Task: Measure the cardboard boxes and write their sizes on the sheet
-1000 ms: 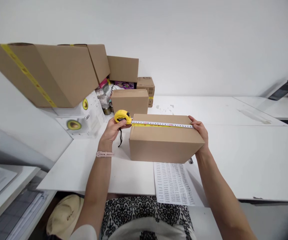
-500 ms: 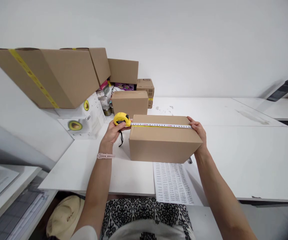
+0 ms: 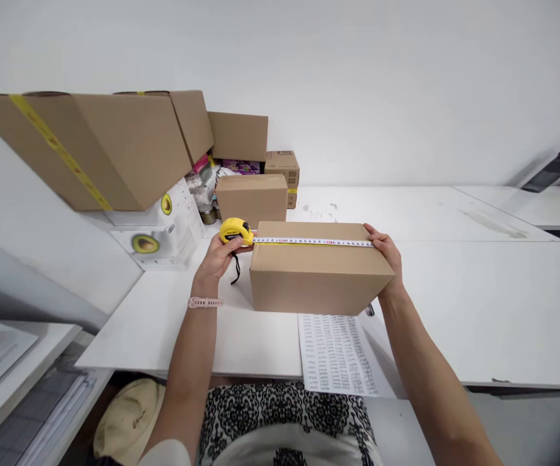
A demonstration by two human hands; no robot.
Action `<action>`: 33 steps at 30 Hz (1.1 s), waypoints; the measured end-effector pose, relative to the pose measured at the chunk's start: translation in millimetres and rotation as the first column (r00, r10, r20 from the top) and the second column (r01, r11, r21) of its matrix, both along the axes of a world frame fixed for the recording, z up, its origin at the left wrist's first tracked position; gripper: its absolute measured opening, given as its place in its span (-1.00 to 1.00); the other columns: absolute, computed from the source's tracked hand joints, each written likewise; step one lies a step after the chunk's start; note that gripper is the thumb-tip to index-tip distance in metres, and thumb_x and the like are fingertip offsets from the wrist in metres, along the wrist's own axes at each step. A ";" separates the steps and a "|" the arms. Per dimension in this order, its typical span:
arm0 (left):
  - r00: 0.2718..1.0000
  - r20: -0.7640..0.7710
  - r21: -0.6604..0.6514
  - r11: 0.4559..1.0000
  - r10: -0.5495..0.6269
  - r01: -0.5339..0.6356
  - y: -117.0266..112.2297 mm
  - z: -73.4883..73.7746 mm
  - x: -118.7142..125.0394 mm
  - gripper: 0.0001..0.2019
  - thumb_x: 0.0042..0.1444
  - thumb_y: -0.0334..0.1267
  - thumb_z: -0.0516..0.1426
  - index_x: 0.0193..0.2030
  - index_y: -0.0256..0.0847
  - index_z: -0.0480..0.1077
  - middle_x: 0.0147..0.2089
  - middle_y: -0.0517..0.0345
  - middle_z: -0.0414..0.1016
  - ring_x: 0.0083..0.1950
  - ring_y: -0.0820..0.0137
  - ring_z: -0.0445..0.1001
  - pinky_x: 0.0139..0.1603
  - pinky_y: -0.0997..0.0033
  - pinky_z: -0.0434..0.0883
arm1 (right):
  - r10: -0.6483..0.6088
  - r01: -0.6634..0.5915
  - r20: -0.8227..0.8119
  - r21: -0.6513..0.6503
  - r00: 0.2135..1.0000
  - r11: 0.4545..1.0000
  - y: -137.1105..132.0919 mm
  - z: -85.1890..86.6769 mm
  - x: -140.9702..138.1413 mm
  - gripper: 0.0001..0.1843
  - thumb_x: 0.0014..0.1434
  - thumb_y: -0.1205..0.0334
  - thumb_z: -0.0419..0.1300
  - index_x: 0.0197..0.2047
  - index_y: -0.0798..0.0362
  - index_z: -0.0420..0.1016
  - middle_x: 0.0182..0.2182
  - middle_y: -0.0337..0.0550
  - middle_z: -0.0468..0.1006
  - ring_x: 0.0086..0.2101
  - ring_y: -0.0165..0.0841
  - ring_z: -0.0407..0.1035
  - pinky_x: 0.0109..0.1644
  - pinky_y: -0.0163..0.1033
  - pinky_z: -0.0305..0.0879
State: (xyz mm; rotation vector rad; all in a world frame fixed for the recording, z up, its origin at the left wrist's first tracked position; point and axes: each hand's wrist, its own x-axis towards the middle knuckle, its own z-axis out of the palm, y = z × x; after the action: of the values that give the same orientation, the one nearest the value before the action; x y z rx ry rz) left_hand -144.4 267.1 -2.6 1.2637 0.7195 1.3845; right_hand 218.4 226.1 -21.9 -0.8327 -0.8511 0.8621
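A closed brown cardboard box (image 3: 318, 291) stands in front of me on the white table (image 3: 255, 349). My left hand (image 3: 220, 255) is closed around a yellow tape measure (image 3: 235, 232) at the box's left top edge, a black wrist strap dangling below it. The white tape blade (image 3: 309, 241) stretches straight across the box's top to the right edge. There my right hand (image 3: 386, 255) grips the box's right end, its thumb and fingertips at the blade's end. The fingers behind that end are partly hidden.
Printed sheets (image 3: 335, 356) lie under the box's front right, with a dark pen-like object (image 3: 369, 310) beside it. Large cartons (image 3: 129, 142) are stacked on avocado-printed white boxes (image 3: 163, 243) at left. A smaller carton (image 3: 253, 199) stands behind. A black bottle (image 3: 556, 167) is far right.
Both hands keep their places on the tape measure and the box. The whole view has shifted very slightly; nothing else has visibly moved.
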 end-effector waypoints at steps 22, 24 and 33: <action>1.000 0.016 -0.003 1.000 -0.020 0.020 2.1 -3.3 -2.5 -0.55 -0.13 -0.08 0.45 -0.13 -0.24 0.54 -0.09 -0.05 0.69 -0.02 0.10 0.65 -0.04 0.10 0.63 | 0.003 -0.003 0.001 0.003 1.000 1.000 0.9 -0.6 -0.4 -0.87 0.01 0.15 0.29 -0.37 -0.02 0.47 0.22 -0.17 0.48 0.23 -0.09 0.29 0.27 0.03 0.19; 0.999 0.022 -0.002 1.000 -0.027 0.027 1.3 -2.5 -2.4 -0.56 -0.13 -0.09 0.45 -0.13 -0.24 0.54 -0.10 -0.04 0.69 -0.03 0.12 0.65 -0.05 0.10 0.63 | -0.002 0.002 -0.007 0.002 1.000 1.000 1.5 -0.8 -1.8 -0.86 -0.01 0.15 0.30 -0.36 -0.02 0.47 0.21 -0.18 0.49 0.20 -0.12 0.32 0.25 0.01 0.23; 0.996 -0.067 0.031 0.998 0.052 -0.050 -10.9 4.9 1.8 -0.56 -0.10 -0.05 0.44 -0.12 -0.20 0.51 -0.07 0.02 0.68 -0.03 0.17 0.64 -0.10 0.20 0.62 | -0.092 0.166 0.259 -0.280 0.961 0.945 -19.1 19.1 13.1 -0.59 -0.11 -0.12 0.47 -0.51 -0.02 0.45 -0.56 -0.27 0.41 -0.50 -0.38 0.22 -0.44 -0.20 0.20</action>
State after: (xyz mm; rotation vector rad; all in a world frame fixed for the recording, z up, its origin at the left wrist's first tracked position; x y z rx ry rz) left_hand -142.6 256.2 2.4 1.3289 0.7851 1.4030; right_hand 231.4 207.0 -2.8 -1.2686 -0.8779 0.7921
